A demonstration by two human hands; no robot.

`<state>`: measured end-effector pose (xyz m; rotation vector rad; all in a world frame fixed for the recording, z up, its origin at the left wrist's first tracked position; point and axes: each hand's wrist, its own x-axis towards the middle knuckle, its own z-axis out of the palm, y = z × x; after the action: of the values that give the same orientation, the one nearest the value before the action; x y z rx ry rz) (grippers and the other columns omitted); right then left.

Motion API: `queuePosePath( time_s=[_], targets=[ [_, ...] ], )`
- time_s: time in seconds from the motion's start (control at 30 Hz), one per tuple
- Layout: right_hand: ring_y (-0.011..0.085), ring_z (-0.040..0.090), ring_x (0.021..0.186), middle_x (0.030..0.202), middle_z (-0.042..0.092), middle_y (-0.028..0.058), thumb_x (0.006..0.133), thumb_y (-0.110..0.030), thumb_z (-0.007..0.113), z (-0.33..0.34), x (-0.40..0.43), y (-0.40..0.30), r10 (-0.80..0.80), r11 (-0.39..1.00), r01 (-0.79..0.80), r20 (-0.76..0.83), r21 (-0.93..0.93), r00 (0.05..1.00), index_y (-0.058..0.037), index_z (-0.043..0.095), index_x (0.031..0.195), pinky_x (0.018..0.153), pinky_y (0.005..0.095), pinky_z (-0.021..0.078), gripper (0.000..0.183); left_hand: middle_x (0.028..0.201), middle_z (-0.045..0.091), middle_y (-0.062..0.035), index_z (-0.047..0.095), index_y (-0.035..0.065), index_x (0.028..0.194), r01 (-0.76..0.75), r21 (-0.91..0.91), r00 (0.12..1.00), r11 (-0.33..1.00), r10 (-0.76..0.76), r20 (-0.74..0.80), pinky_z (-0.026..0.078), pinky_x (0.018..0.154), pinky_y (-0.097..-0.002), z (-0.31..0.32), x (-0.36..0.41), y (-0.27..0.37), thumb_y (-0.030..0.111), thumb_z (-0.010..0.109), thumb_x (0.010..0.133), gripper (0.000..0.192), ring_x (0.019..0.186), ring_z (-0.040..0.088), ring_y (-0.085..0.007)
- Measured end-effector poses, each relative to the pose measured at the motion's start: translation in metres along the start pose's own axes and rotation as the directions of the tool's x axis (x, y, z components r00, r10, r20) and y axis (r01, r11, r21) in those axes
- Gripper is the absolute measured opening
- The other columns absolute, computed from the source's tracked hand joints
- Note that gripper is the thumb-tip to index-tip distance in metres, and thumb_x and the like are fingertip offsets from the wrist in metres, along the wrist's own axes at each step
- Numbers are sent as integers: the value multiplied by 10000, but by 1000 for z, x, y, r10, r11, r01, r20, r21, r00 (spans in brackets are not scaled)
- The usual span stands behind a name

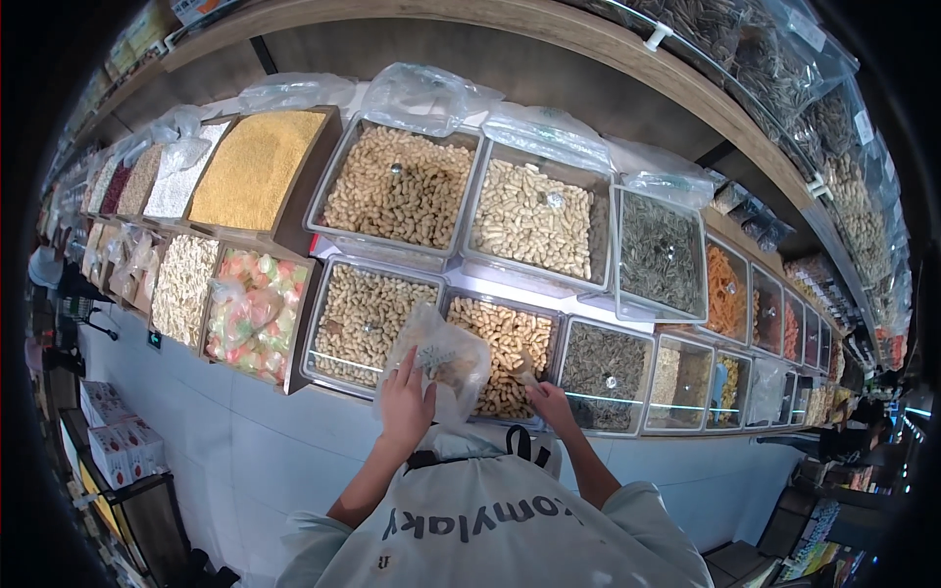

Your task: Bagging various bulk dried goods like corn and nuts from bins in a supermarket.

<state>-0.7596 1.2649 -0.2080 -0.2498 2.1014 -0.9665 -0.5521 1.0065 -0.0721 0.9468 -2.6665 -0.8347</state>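
Note:
My left hand (406,403) is at the near side of a clear plastic bag (464,365), its fingers spread against the film. Some peanuts show through the bag, which overlaps the left part of an uncovered bin of unshelled peanuts (507,334). In my right hand (548,403) is the handle of a scoop (525,370), its head down among the peanuts in that bin. Whether the thumb of my left hand pinches the film cannot be made out.
Lidded bins of peanuts (360,316) and sunflower seeds (606,375) flank the uncovered bin. More bins stand behind, with yellow grain (257,169) and wrapped sweets (257,316) at the left. A wooden shelf edge (470,11) runs overhead.

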Motion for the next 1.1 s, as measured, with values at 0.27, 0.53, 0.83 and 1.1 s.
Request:
queuePosePath(
  time_s=[0.27, 0.53, 0.83, 1.1],
  targets=[
    [48, 467, 568, 655, 535, -42, 959, -316, 639, -3, 1, 6, 2, 965, -30, 108, 259, 994, -35, 672, 906, 509, 230, 363, 289, 1405, 508, -225, 533, -55, 1262, 79, -89, 997, 993, -79, 2, 479, 938, -497, -3, 11, 2, -52, 562, 749, 513, 1104, 570, -438],
    [46, 441, 558, 720, 535, -45, 997, -311, 609, -42, -18, 12, 13, 944, -95, 252, 316, 968, -69, 642, 970, 500, 206, 338, 246, 1414, 482, -271, 466, -61, 1334, 234, -162, 972, 959, -233, 26, 514, 900, -501, -9, 10, 7, -79, 508, 746, 590, 1122, 574, -467],
    [39, 463, 627, 740, 547, -42, 991, -195, 609, -75, -53, -46, -152, 941, -6, 435, 339, 887, -48, 629, 1035, 558, 203, 370, 155, 1239, 600, -269, 475, -7, 1338, 230, -62, 972, 971, -225, 73, 509, 860, -535, -15, 6, 14, -61, 511, 725, 616, 976, 622, -477],
    [300, 630, 659, 759, 638, 146, 959, -196, 622, -34, -95, -172, -339, 896, 423, 409, -134, 847, 0, 594, 1027, 630, 364, 483, 209, 1160, 593, -336, 434, -26, 1348, 171, -217, 984, 961, -154, 94, 471, 892, -554, -21, 2, 25, -57, 492, 713, 638, 1016, 578, -521]
  ],
)
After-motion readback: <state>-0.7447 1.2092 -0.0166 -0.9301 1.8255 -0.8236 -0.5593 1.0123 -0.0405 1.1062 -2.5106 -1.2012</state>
